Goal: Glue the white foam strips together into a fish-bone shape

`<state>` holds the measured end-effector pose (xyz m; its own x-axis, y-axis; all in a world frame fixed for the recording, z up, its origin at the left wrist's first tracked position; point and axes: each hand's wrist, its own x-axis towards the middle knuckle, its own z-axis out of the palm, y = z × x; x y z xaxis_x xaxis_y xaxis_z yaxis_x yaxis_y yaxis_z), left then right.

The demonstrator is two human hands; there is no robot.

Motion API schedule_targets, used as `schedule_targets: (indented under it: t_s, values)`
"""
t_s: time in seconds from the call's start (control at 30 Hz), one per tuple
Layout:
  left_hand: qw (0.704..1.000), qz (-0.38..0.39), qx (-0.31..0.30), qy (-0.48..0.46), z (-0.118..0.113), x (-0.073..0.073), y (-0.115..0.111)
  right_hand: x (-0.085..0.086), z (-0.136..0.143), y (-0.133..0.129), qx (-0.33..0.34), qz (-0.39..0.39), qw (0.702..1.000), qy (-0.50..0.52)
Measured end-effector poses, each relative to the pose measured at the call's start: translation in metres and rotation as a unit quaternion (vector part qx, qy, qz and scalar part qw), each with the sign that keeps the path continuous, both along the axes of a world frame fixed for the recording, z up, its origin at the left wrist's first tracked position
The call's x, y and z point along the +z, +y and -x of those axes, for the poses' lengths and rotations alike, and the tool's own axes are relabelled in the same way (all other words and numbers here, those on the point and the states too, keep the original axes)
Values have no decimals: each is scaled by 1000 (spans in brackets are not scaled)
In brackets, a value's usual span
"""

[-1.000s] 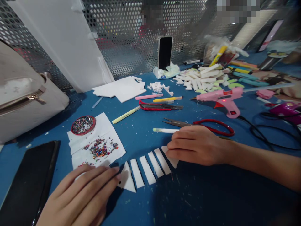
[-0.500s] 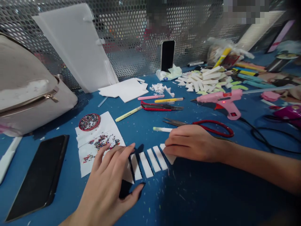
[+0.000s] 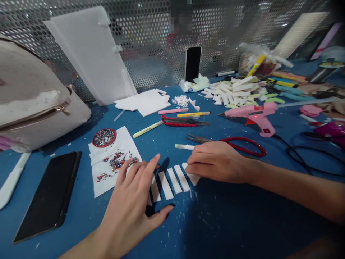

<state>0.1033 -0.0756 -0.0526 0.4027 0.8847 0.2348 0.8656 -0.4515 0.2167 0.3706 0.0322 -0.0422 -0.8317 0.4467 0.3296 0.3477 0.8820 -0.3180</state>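
Note:
Several flat white strips, which look like cut foam, lie side by side in a slanting row on the blue table. My left hand is open over the row's left end, fingers and thumb spread, covering part of the strips there. At the right end, the fingers of my right hand are closed on the last white strip; its upper part is hidden under them. Behind my left fingers, loose colored beads lie on a white paper sheet. A red-rimmed round dish of beads sits on the sheet's top.
Behind my right hand lie red-handled pliers, a pale-capped pen and a red cutter knife. A pink glue gun with a cord rests farther right, near a pile of white pieces. Left are a black phone and bag.
My left hand has shifted slightly right and up over the strips, covering more of the left ones. My right hand stays at the last strip. The view has tilted slightly.

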Motion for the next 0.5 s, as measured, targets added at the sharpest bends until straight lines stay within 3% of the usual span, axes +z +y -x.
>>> schedule_targets:
  t_s: [0.2,0.5]
  values:
    - [1000,9,-11,-14,-7,0,5,1,1,0,-1,-6,1000,9]
    - [1000,9,2,-16,-10,4,3,1,0,2,56,-81,995,-21]
